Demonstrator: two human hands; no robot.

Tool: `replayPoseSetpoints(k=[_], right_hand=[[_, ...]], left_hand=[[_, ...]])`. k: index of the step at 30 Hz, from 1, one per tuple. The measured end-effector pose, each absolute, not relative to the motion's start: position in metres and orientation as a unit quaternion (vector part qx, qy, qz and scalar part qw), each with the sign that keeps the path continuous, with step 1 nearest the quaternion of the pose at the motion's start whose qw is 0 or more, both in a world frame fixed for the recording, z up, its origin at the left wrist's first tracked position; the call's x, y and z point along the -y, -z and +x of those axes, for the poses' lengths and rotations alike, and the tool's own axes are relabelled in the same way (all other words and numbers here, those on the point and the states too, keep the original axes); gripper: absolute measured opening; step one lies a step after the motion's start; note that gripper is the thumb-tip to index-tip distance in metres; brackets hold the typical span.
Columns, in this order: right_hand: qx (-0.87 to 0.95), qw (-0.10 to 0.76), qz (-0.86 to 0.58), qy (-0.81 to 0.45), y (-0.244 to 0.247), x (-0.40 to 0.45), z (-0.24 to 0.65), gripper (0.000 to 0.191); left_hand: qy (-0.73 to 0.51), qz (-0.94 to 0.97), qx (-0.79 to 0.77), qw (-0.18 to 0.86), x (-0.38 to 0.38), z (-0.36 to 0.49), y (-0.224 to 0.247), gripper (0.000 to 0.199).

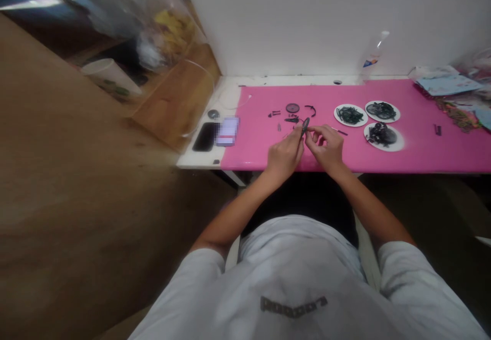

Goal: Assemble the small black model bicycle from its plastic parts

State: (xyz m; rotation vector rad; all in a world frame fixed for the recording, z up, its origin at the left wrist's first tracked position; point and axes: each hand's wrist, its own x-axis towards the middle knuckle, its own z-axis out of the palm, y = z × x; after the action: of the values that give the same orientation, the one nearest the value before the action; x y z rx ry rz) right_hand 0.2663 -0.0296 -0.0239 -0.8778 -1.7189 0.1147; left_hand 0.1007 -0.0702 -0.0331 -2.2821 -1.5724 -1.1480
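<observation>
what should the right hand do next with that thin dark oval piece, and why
Perhaps the right hand should bring its fingertips against the thin dark oval piece to steady it: the left hand holds it tilted up, and the right fingertips are close beside it. Whether they pinch anything is too small to tell.

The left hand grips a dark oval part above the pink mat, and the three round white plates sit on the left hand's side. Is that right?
The side is wrong: the head view shows the three round white plates on the side of the right hand. The left hand does grip a dark oval part above the pink mat.
</observation>
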Motion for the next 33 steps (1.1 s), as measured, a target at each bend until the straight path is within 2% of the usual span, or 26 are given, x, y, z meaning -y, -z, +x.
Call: replayPoseSetpoints(k=[11,19,33], right_hand=[[0.718,0.574,-0.39,-0.054,0.023,0.0321,0.2623,0.01],[0.746,0.565,-0.351,-0.007,0.0279,0.0286,0.2651,0.01],[0.759,0.555,-0.339,0.025,0.0301,0.0289,0.2667,0.006]], left_hand=[[0.362,-0.76,0.534,0.08,0.07,0.1016,0.0316,0.047],[0.335,-0.748,0.57,0.059,0.0709,0.1014,0.0319,0.048],[0.374,-0.748,0.542,0.079,0.0683,0.0988,0.035,0.043]])
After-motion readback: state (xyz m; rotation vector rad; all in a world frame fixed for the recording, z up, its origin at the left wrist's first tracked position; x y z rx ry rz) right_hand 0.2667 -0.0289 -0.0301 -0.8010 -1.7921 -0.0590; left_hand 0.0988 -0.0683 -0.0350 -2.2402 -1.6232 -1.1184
